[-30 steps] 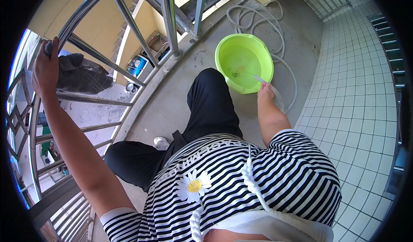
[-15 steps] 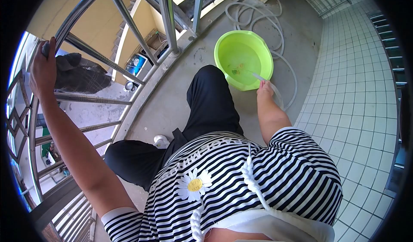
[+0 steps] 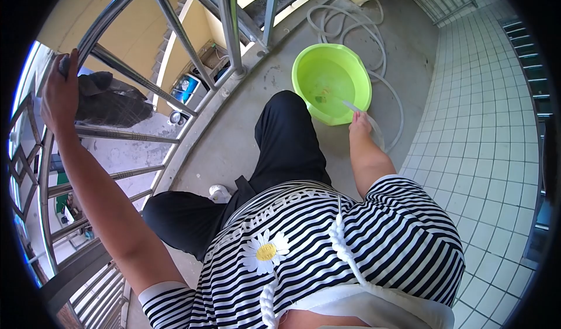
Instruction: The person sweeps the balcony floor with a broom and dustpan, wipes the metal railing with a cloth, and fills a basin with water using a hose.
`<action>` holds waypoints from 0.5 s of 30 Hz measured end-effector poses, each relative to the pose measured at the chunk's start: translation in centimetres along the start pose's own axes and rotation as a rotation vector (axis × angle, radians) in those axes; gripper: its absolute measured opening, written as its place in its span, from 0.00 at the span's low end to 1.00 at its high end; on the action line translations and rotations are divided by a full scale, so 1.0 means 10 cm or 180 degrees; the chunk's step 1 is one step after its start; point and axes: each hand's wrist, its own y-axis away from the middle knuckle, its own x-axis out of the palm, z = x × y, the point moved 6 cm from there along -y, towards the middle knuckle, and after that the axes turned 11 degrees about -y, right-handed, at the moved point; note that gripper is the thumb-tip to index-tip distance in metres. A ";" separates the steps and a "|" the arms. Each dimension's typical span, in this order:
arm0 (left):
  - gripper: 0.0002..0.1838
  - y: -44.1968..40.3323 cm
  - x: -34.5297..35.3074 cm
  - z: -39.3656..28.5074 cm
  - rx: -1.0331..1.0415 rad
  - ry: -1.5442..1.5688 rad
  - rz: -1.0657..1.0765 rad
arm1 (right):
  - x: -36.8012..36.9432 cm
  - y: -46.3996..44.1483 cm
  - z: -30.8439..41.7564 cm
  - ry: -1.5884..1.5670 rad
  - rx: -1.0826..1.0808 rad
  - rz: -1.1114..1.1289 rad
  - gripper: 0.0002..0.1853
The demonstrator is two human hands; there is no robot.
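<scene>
At the tub's near right rim, my right hand [image 3: 360,122] is closed round the end of a clear hose [image 3: 377,133]. The hose tip points into the lime-green plastic tub [image 3: 304,66], which holds shallow water with small green and orange bits [image 3: 322,96]. Over at the far left, my left hand [image 3: 59,98] is raised beside the metal railing [image 3: 120,69], fingers closed on a dark, crumpled plastic bag [image 3: 111,104]. The bag looks thin and partly see-through, and hangs to the right of the hand. What it contains, if anything, I cannot make out.
Loops of hose [image 3: 383,48] lie on the grey concrete floor [image 3: 251,89] behind and right of the tub. A white-tiled wall [image 3: 473,136] runs along the right. Beyond the railing, a lower level shows a blue container [image 3: 188,86]. My bent knee [image 3: 286,115] is close to the tub.
Almost nothing differs. The view has shifted very slightly, and both hands keep their holds.
</scene>
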 end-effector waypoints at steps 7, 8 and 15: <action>0.24 0.02 -0.06 -0.04 -0.0009 0.0055 0.0071 | 0.01 0.00 -0.02 0.0037 -0.0002 0.0004 0.11; 0.24 0.02 -0.06 -0.04 -0.0009 0.0055 0.0070 | 0.00 0.00 -0.01 0.0037 -0.0001 0.0003 0.11; 0.24 0.07 -0.13 -0.05 -0.0073 0.0146 0.0100 | -0.01 -0.01 -0.04 0.0026 0.0100 0.0050 0.13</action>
